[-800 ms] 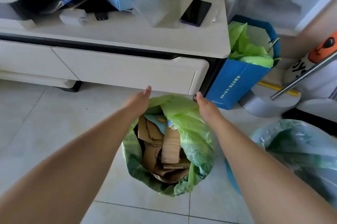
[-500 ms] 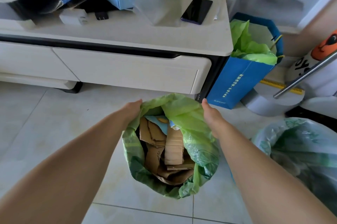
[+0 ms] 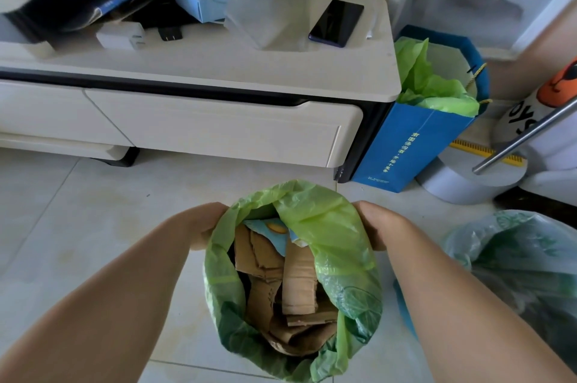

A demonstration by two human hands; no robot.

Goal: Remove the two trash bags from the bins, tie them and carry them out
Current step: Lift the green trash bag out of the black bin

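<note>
Green trash bag (image 3: pixel 337 245) full of torn cardboard (image 3: pixel 290 286), gripped at the rim by left hand (image 3: pixel 203 223) and right hand (image 3: pixel 374 223) on opposite sides. Beyond the bag, a low cabinet (image 3: pixel 199 123); right of the bag, a second, paler bag (image 3: pixel 527 270).

Bare floor (image 3: pixel 93 226) left; cabinet (image 3: pixel 199 129) ahead; second bag (image 3: pixel 524 273) crowds right

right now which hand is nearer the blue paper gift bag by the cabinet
Right. The right hand grips the green trash bag's rim just below the blue paper gift bag; the left hand grips the opposite rim, farther away.
</note>
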